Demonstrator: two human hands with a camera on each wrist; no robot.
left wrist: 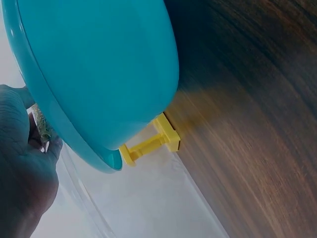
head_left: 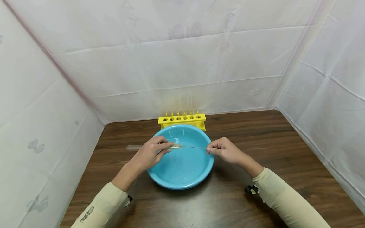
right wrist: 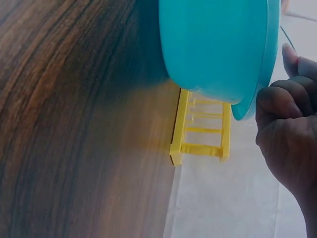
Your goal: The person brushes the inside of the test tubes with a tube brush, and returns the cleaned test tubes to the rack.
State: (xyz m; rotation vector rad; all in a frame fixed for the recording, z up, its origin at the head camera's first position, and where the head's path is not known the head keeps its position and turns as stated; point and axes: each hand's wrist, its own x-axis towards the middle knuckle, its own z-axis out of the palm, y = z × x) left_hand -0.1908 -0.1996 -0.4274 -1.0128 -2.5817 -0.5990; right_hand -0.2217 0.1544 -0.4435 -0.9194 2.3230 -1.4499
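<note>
Over the blue basin (head_left: pixel 182 177), my left hand (head_left: pixel 149 152) grips a clear glass test tube (head_left: pixel 134 147), which lies roughly level with its closed end pointing left. Bristles of a test tube brush (head_left: pixel 179 146) show at the tube's mouth, and in the left wrist view the brush (left wrist: pixel 42 126) appears between thumb and fingers. A thin wire handle (head_left: pixel 195 147) runs from the bristles to my right hand (head_left: pixel 225 150), which pinches its far end near the basin's right rim. In the right wrist view the fingers of that hand (right wrist: pixel 292 106) are curled beside the rim.
Behind the basin stands a yellow test tube rack (head_left: pixel 182 119), with clear tubes (head_left: pixel 191 106) upright in it. All this is on a dark wood-grain table (head_left: pixel 251 133). Pale curtains (head_left: pixel 182 63) hang at the back and both sides.
</note>
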